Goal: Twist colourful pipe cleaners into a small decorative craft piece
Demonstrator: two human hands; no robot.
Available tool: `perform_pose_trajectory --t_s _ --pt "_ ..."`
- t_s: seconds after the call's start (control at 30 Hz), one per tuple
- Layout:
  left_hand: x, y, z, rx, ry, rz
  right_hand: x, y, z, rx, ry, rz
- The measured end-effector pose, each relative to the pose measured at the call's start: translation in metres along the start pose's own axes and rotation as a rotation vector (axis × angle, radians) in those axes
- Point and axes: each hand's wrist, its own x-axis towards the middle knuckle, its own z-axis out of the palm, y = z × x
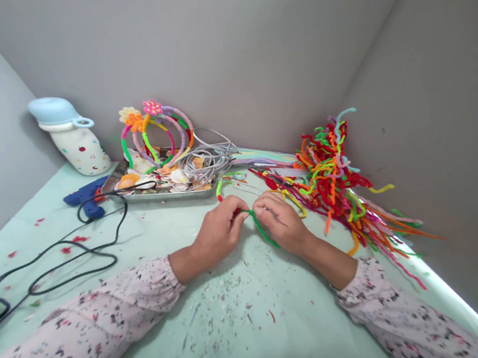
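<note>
Over the middle of the table, my left hand [219,233] pinches the red-wrapped part of a thin hoop, close to where green begins. The hoop's yellow-green and red end [218,190] sticks up behind that hand. A green pipe cleaner [265,233] runs between my hands, its loose tail hanging down toward the table. My right hand [282,220] is closed at the green part, thumb against fingers. Bare wire of the hoop seems to show behind my hands. Both sets of fingertips nearly meet and partly hide what they grip.
A metal tray [165,196] holds finished colourful headbands [181,131], wire hoops [214,162] and scraps. Left are a blue glue gun [88,193], black cable [78,278] and white bottle [82,148]. A pile of pipe cleaners [332,171] lies right, against the grey wall.
</note>
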Motion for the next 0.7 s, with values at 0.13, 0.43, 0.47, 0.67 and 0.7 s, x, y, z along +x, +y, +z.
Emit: perform_pose_trajectory --t_s 0.13,0.43,0.47,0.67,0.7 --pt "0.0001 -0.0004 0.0001 -0.004 -0.002 0.007 -0.0001 0.002 0.0023 -0.007 -0.001 -0.011" --pt "-0.0002 0.002 -0.0026 -0.067 0.002 -0.026 -0.0007 -0.002 -0.0021 0.044 0.029 -0.036" --pt "-0.0002 0.0016 -0.0029 -0.086 0.01 -0.032 -0.0012 -0.0019 -0.0026 0.044 0.033 -0.056" --pt "-0.0003 -0.0015 -0.0024 -0.158 0.019 -0.054 -0.0027 0.0017 -0.0001 -0.043 0.102 -0.123" --pt "-0.0004 -0.0016 -0.0024 -0.162 0.019 -0.055 -0.0024 0.0021 0.0006 -0.06 0.115 -0.129"
